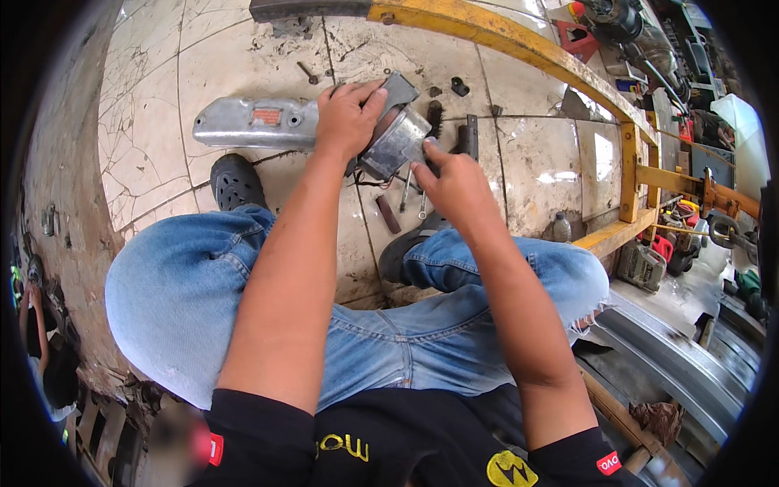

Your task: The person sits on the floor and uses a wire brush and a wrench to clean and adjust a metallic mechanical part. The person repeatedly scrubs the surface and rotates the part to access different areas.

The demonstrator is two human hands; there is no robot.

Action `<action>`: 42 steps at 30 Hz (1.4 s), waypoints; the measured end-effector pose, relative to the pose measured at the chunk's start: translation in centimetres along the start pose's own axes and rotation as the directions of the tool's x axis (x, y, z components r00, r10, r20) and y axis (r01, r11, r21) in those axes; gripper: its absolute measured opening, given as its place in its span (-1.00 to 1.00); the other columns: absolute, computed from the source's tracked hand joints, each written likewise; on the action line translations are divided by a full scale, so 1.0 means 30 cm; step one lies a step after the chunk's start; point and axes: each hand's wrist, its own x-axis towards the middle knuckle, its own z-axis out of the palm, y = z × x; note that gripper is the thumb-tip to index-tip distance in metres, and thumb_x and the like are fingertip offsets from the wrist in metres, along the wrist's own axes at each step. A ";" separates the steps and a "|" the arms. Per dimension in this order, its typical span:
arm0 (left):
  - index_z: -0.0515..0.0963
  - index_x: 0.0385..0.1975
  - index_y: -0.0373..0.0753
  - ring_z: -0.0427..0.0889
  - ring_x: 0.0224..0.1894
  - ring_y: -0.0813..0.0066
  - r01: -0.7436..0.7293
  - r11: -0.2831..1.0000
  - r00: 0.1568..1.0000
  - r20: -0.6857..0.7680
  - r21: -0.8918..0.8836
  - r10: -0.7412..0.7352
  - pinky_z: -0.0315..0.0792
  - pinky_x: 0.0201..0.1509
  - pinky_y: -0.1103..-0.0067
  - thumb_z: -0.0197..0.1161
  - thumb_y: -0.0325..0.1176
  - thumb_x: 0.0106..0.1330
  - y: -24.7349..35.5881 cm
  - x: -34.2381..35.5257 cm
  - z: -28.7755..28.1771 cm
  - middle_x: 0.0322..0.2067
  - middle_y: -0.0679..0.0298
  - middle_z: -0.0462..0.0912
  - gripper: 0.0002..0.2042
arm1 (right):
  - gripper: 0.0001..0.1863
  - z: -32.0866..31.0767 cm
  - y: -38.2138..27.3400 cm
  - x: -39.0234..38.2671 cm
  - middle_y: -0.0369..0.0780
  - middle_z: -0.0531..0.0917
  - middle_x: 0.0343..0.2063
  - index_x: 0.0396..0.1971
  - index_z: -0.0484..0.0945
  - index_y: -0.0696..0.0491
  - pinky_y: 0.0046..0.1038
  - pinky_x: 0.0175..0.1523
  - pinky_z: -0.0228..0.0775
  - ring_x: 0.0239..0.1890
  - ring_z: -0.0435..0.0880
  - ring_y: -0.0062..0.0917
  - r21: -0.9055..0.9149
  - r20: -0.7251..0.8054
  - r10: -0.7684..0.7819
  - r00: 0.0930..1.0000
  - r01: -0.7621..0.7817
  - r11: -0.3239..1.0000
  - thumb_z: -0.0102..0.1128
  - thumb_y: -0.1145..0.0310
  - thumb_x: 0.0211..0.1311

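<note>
Over the tiled floor, a silver metal housing (399, 142) with a rounded side and dark wires beneath it is held between my hands. My left hand (349, 119) grips its upper left, beside a grey square-cornered piece (400, 88); I cannot tell whether that piece is separate. Fingers of my right hand (458, 180) pinch the housing's right edge. Left of it lies a long silver valve cover (231, 123) with a red label, its right end hidden behind my left hand and forearm. Below the housing are a brown strip (388, 215) and a wrench (422, 206).
A yellow steel frame (503, 36) curves across the top and right. Near it lie a bolt (307, 73), a brush (435, 114) and a dark metal bar (472, 135). Metal channels (673, 357) lie at lower right. Another person's arm (39, 325) shows at far left.
</note>
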 end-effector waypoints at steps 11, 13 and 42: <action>0.68 0.02 0.00 0.43 0.16 0.16 0.040 0.999 0.999 -0.018 -0.028 -0.041 0.10 0.40 0.34 0.13 0.01 0.41 -0.006 -0.020 0.010 0.00 0.23 0.67 -0.64 | -0.56 -0.008 -0.019 0.005 0.13 0.67 -0.36 0.07 0.60 0.01 -0.06 -0.06 0.51 -0.15 0.65 0.02 -0.056 -0.021 -0.019 1.000 0.018 0.998 0.17 0.09 0.30; 0.68 0.02 0.00 0.41 0.18 0.15 0.049 0.999 0.999 -0.015 -0.019 -0.049 0.11 0.40 0.34 0.12 0.02 0.41 -0.017 -0.009 0.008 0.02 0.22 0.66 -0.64 | -0.57 0.006 -0.005 -0.024 0.14 0.66 -0.34 0.08 0.59 0.01 -0.07 -0.06 0.51 -0.15 0.65 0.03 -0.070 -0.023 -0.019 1.000 0.017 0.997 0.16 0.09 0.31; 0.68 0.02 -0.06 0.47 0.14 0.14 -0.039 0.999 0.994 0.097 -0.016 0.040 0.21 0.34 0.36 0.19 -0.03 0.39 -0.021 0.027 -0.011 -0.01 0.16 0.67 -0.65 | -0.43 -0.019 -0.026 0.011 0.05 0.60 -0.24 0.23 0.49 -0.09 -0.11 -0.17 0.57 -0.24 0.70 -0.03 -0.196 0.068 -0.137 0.988 0.148 0.969 0.19 -0.03 0.29</action>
